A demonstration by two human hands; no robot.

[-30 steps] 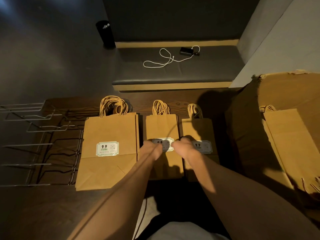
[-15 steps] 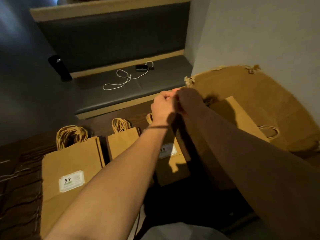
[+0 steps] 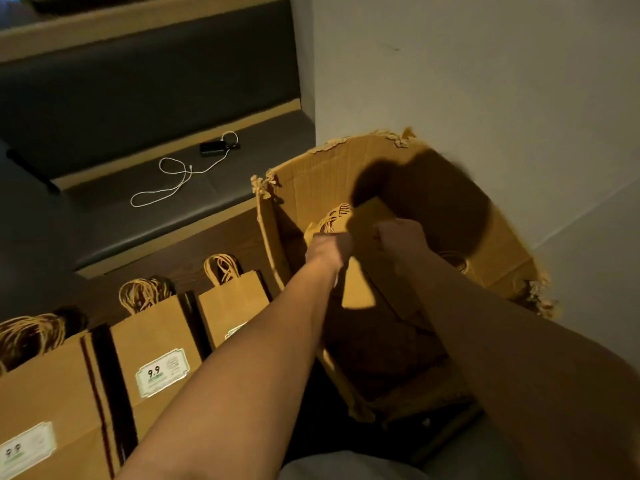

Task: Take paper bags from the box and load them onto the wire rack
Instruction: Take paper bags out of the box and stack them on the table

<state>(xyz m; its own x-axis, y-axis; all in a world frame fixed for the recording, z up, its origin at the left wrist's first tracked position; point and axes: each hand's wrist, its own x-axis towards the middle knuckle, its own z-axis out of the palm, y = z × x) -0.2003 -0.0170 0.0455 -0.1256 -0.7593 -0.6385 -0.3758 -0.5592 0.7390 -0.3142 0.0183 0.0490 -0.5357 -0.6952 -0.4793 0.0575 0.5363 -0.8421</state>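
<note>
Dim, warm light falls from above and behind the viewer. Both arms cast a dark, soft-edged shadow on the far inner wall of the box [image 3: 433, 188]. The bench [image 3: 145, 98] and upper left corner sink into gloom. Straight lines bow toward the edges. The picture is soft and grainy, hands slightly smeared.

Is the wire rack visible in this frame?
No: only three paper bag stacks, the cardboard box and both hands show.

left hand [image 3: 327, 249], right hand [image 3: 401, 235] | grip paper bag [image 3: 360, 289] | inside box [image 3: 311, 164] (torn rim)
</note>
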